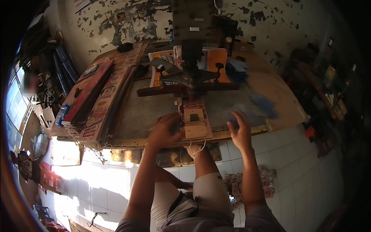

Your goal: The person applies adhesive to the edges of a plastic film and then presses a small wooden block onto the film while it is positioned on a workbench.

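A pale wooden block [192, 129] with a dark patch lies on a reddish printed piece [208, 127] at the table's front edge. White cord [204, 146] loops down from its near end. My left hand [166, 130] is beside the block's left side, its fingers stretched and loosely spread; I cannot tell whether the fingertips touch it. Off to the right, my right hand [241, 130] is held up with fingers and thumb apart, nothing in it. Just beyond the block stands a dark metal press [189, 79] with a long reddish crossbar [220, 87].
Long stacks of printed strips [104, 102] with stringy ends lie at the table's left. Colourful printed sheets [215, 58] lie behind the press, with blue material [264, 105] to the right. Reddish printed pieces [266, 179] are piled on the tiled floor by my right arm.
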Demonstrator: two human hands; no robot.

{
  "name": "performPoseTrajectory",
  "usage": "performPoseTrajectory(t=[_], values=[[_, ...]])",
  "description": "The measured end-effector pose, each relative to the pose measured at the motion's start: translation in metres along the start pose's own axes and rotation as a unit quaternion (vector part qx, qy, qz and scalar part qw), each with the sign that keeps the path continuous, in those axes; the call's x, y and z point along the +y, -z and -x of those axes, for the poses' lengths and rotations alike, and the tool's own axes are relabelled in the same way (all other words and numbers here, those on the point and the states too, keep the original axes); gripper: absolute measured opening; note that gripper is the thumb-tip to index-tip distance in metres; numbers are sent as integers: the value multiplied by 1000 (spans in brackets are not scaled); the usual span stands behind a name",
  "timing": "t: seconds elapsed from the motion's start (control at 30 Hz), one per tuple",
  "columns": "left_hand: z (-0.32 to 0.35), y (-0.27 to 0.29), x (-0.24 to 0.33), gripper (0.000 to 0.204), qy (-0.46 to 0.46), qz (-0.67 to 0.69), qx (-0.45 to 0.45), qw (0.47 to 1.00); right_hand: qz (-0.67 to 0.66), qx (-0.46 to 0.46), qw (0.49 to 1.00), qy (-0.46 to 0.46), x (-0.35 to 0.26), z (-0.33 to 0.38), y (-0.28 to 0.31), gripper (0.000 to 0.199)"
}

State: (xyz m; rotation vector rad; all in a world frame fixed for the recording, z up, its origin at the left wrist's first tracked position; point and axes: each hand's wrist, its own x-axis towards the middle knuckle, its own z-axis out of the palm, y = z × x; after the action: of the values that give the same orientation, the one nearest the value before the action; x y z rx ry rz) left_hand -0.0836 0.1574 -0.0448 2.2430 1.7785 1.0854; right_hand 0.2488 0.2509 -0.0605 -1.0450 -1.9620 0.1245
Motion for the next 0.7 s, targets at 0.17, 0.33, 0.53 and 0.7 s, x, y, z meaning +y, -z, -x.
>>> performPoseTrajectory(t=[0.17, 0.33, 0.53, 0.7], values=[[-1, -3, 1, 60, -1, 11, 11, 1000, 37, -33, 996, -71, 55, 1, 20, 35], [1, -5, -5, 58, -2, 6, 22, 1000, 56, -45, 996, -58, 43, -4, 22, 23], [1, -4, -5, 59, 4, 7, 54, 998, -20, 122, 991, -51, 33, -11, 17, 14], [7, 7, 5, 60, -35, 127, 79, 988, -97, 152, 983, -20, -51, 18, 22, 15]])
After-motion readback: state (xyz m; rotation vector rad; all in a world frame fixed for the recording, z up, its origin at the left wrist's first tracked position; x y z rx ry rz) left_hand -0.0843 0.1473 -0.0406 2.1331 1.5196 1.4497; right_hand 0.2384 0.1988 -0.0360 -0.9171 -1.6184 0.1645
